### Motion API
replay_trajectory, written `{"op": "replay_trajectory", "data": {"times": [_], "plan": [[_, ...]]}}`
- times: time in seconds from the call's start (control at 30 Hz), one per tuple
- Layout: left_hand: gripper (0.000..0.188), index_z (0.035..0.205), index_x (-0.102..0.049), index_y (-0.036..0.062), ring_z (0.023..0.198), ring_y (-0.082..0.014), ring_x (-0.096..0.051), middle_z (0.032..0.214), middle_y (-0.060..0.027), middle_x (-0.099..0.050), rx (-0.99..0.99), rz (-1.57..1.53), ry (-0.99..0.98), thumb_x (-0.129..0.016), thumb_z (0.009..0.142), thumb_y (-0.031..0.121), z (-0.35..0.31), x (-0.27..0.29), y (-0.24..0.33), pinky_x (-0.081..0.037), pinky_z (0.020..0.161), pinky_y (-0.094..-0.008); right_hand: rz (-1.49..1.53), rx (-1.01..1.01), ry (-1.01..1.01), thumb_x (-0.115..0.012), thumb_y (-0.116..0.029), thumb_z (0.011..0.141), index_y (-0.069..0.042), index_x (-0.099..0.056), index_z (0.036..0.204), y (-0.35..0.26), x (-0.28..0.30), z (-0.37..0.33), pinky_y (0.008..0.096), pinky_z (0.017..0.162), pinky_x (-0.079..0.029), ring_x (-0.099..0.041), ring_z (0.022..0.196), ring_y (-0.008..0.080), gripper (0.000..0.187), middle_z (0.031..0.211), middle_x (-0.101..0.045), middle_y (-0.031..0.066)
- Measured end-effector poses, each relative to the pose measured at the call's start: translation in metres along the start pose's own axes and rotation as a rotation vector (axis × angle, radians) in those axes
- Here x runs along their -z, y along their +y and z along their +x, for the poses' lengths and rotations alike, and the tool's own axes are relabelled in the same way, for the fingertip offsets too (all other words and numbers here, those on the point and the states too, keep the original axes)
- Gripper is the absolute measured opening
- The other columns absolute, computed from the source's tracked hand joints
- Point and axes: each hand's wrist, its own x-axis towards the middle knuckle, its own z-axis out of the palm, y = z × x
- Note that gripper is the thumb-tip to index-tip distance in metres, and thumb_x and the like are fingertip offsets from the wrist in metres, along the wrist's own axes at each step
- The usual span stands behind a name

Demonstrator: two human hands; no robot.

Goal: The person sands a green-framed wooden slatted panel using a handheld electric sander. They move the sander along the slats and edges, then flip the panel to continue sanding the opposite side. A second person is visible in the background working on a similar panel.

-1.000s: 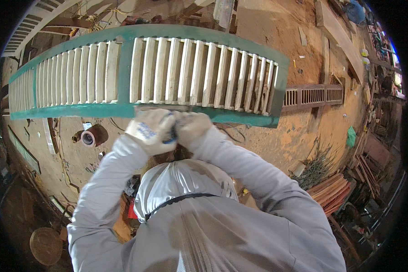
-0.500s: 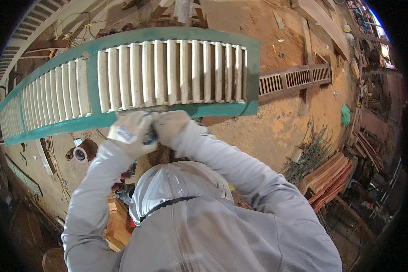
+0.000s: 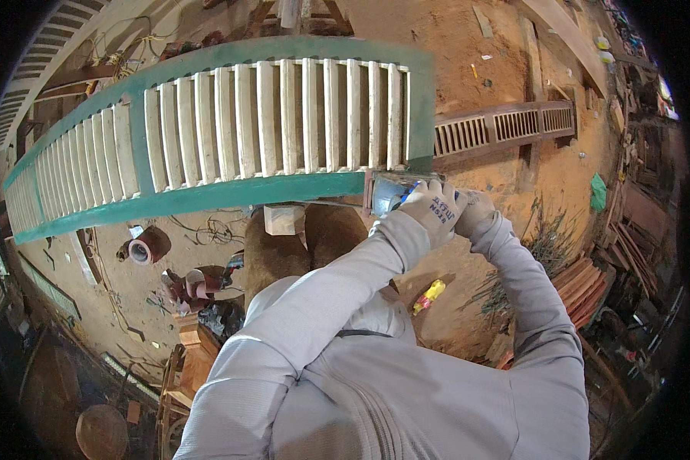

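Note:
A long shutter panel with a green frame [image 3: 284, 186] and cream slats [image 3: 265, 119] lies across in front of me. At the right end of its near edge is a grey, flat-faced hand tool with a blue part [image 3: 389, 196]; its exact kind does not show. My left hand [image 3: 432, 211], in a pale glove with dark print, is closed round this tool. Beside it, gloved too, my right hand [image 3: 476, 211] is closed at the tool's right end, its fingers partly hidden.
A brown slatted panel [image 3: 506, 129] lies beyond the right end. Below the near edge are a light wood block [image 3: 284, 219] and a reddish roll [image 3: 149, 244]. A yellow bottle [image 3: 428, 296] lies on the sandy ground. Stacked boards [image 3: 583, 287] and dry brush stand at right.
Both hands and the tool have moved right along the green near edge, from near the middle to the right corner. My left forearm now crosses in front of my body.

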Motion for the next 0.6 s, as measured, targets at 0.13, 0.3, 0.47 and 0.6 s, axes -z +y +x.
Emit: {"op": "replay_trajectory", "data": {"times": [0.13, 0.3, 0.47, 0.6], "plan": [[0.065, 0.132, -0.056, 0.0031, 0.120, -0.0339, -0.059, 0.123, -0.0165, -0.062, 0.037, -0.024, 0.041, -0.077, 0.083, 0.041, -0.041, 0.010, -0.029, -0.049, 0.100, -0.0468, 0.040, 0.059, 0.087, -0.066, -0.033, 0.089, -0.015, -0.069, 0.108, -0.041, -0.005, 0.023, 0.0405, 0.079, -0.059, -0.074, 0.092, 0.0283, 0.026, 0.102, -0.075, 0.0073], [0.066, 0.133, -0.055, 0.0027, 0.120, -0.0327, -0.059, 0.124, -0.0159, -0.061, 0.102, 0.010, 0.046, -0.074, 0.081, 0.040, -0.146, 0.053, -0.099, -0.048, 0.104, -0.0456, 0.128, 0.168, 0.136, -0.062, -0.029, 0.090, -0.010, -0.070, 0.101, -0.160, 0.016, 0.080, 0.0440, 0.077, -0.059, -0.074, 0.088, 0.0319, 0.024, 0.096, -0.076, 0.0119], [0.068, 0.132, -0.059, 0.0083, 0.113, -0.0350, -0.064, 0.121, -0.0166, -0.064, 0.167, 0.094, 0.229, -0.079, 0.073, 0.036, -0.275, 0.089, -0.171, -0.052, 0.100, -0.0478, 0.236, 0.303, 0.152, -0.040, -0.016, 0.101, -0.002, -0.065, 0.101, -0.294, 0.038, 0.135, 0.0487, 0.079, -0.059, -0.073, 0.090, 0.0376, 0.028, 0.095, -0.074, 0.0196], [0.074, 0.131, -0.053, 0.0092, 0.112, -0.0368, -0.066, 0.124, -0.0156, -0.065, 0.135, 0.167, 0.337, -0.085, 0.068, 0.031, -0.371, 0.121, -0.226, -0.054, 0.097, -0.0478, 0.202, 0.469, 0.222, -0.048, -0.013, 0.098, -0.001, -0.064, 0.103, -0.397, 0.054, 0.175, 0.0458, 0.074, -0.059, -0.074, 0.087, 0.0338, 0.021, 0.092, -0.074, 0.0168]]}}
